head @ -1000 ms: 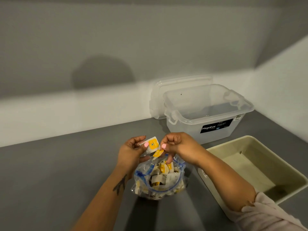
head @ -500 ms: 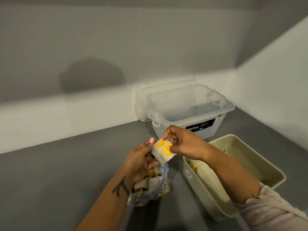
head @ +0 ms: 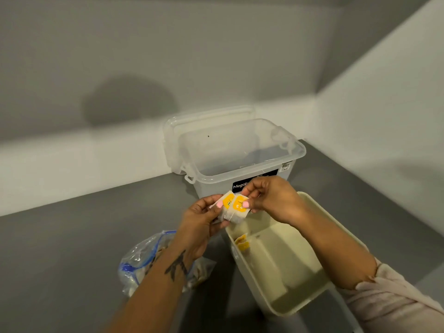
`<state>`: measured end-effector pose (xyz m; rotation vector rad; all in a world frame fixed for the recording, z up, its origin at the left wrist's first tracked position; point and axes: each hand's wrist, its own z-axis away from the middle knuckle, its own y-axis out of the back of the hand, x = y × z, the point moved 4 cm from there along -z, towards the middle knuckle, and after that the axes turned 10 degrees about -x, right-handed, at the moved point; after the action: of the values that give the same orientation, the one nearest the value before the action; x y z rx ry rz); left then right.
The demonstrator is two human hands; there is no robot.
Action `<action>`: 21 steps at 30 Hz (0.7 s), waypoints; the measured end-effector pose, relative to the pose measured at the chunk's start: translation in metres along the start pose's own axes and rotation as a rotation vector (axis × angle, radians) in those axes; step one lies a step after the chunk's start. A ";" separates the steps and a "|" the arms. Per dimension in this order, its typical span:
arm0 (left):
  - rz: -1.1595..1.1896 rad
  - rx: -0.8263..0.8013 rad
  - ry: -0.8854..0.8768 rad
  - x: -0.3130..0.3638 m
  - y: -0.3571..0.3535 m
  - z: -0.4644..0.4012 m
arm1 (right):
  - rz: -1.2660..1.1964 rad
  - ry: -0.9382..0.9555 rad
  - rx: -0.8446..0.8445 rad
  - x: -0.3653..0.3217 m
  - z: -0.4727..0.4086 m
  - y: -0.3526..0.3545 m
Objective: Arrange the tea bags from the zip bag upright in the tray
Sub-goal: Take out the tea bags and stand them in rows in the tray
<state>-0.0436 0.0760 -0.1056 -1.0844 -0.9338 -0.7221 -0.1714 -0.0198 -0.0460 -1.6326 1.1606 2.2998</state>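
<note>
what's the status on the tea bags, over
Left hand and right hand both pinching yellow-tagged paper tea bags above cream plastic tray. One tea bag already in tray. Clear blue-zip bag on grey counter, nothing blocking.

L hand point(head: 201, 222), R hand point(head: 271, 198), both pinching, raised

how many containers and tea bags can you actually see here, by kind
tea bags held between the left hand and right hand: 2
tea bags in the cream tray: at least 1
zip bag, contents too blurred to count: 1
cream tray: 1
clear plastic box: 1
clear lid behind the box: 1
total: 7 things countable
</note>
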 end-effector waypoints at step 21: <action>-0.046 0.159 -0.058 -0.019 -0.008 -0.004 | 0.839 -0.041 -0.138 0.098 -0.019 -0.017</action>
<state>-0.0577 0.0704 -0.1205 -0.9504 -1.0512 -0.6455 -0.1904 -0.0530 -0.1398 -1.2514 2.0033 2.8946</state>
